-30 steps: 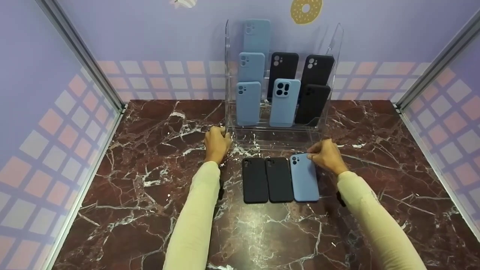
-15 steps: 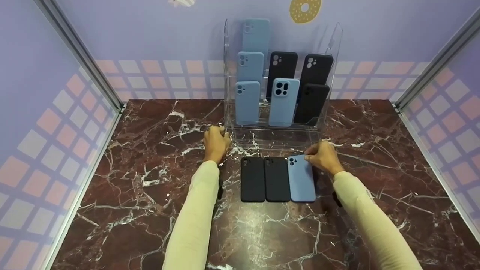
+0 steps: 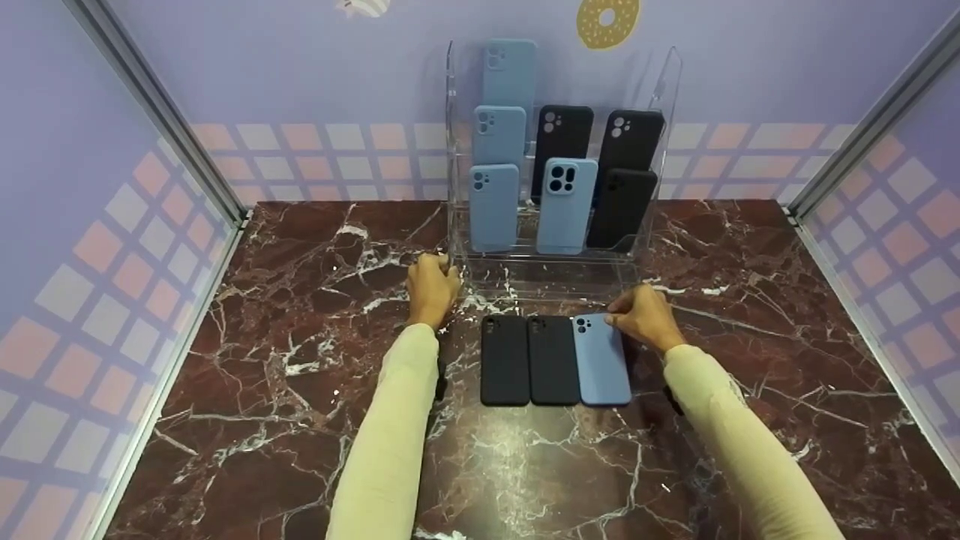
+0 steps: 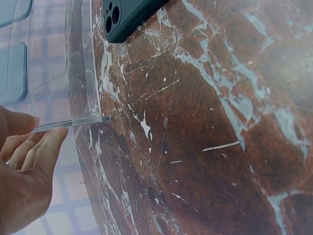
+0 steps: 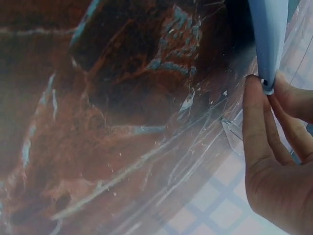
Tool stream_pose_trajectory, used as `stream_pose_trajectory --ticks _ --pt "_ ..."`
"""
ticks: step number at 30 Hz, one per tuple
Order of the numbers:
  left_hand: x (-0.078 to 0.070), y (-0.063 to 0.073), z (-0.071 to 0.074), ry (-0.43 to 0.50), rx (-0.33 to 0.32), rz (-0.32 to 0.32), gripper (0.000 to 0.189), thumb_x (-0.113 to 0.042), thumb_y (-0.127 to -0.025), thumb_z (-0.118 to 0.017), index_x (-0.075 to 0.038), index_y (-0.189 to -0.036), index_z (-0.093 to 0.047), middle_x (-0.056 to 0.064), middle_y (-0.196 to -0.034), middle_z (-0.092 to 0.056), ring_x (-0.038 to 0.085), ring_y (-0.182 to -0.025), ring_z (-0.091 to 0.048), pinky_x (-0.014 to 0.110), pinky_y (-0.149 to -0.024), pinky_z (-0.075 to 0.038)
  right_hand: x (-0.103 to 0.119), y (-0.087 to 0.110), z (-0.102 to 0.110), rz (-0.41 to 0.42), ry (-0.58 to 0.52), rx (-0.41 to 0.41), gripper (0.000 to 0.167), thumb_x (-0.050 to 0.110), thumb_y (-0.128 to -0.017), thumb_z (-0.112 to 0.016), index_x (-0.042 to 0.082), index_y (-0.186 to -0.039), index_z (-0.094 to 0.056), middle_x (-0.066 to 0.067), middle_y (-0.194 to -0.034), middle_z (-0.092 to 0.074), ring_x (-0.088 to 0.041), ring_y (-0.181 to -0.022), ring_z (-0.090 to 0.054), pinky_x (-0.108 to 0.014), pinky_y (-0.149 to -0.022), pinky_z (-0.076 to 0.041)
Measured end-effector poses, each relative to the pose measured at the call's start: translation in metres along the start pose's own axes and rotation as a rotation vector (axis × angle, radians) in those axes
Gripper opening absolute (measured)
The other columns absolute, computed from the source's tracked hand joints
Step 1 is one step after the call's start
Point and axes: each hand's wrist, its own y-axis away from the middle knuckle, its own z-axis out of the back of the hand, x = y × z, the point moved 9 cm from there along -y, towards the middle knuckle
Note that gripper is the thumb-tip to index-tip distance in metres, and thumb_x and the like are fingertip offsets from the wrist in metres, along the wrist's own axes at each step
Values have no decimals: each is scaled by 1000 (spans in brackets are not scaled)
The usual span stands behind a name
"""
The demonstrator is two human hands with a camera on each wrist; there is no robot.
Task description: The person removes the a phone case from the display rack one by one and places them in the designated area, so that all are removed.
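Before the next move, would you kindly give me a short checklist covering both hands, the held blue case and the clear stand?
1. Right hand grips the held blue case: ok, thumb and fingers pinch its upper right corner.
2. Left hand holds the clear stand: ok, it pinches the left side panel's edge.
3. Held blue case free of the neighbouring black case: cannot tell; their edges meet or nearly meet.
4. Held blue case fully off the table: cannot tell; its lower end's contact is unclear.
5. Room in the stand's top row: ok, no case shows right of the topmost blue case.
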Motion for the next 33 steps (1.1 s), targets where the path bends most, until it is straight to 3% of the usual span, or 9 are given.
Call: stream_pose_trajectory --ticks 5,8,17,20,26,33 --pt "0 1 0 7 -3 0 22 -9 -90 -72 -2 -110 -78 15 -108 -75 38 -104 -69 47 -92 -51 10 2 6 21 44 -7 19 9 -80 -81 -4 -93 -77 -20 -94 -76 -44 -96 -69 -57 -90 -50" --pt "0 1 0 13 -5 -1 22 -8 -89 -72 -1 -110 -78 16 -105 -75 39 -103 -69 48 -92 -51 21 1 18 44 31 -11 18 8 -81 -80 -5 -93 -77 -21 -92 -75 -42 -89 -71 -56 -86 -53" --pt "0 1 2 28 -30 -10 26 -7 -88 -71 1 -112 -76 18 -109 -74 41 -104 -69 48 -92 -51 55 -10 81 13 4 -2 27 8 -85 -80 -4 -107 -73 -25 -103 -73 -34 -83 -70 -44 -74 -58" --pt "-1 1 1 24 -24 -12 26 -7 -89 -70 2 -113 -75 18 -110 -74 41 -105 -68 48 -94 -51 62 -15 102 3 7 -53 31 11 -83 -81 -3 -110 -73 -25 -106 -72 -34 -81 -70 -45 -73 -57" --pt "1 0 0 13 5 -2 27 -9 -91 -71 -1 -116 -75 16 -115 -73 38 -109 -67 47 -96 -50 75 -26 137 49 33 -242 33 12 -80 -83 -1 -109 -75 -24 -109 -72 -42 -94 -69 -57 -93 -46" --pt "0 1 1 9 -3 4 27 -9 -90 -72 -1 -115 -75 16 -115 -73 39 -108 -68 47 -94 -51 85 -34 151 94 89 -426 47 8 -82 -80 -2 -126 -68 -27 -117 -68 -46 -108 -63 -59 -99 -43"
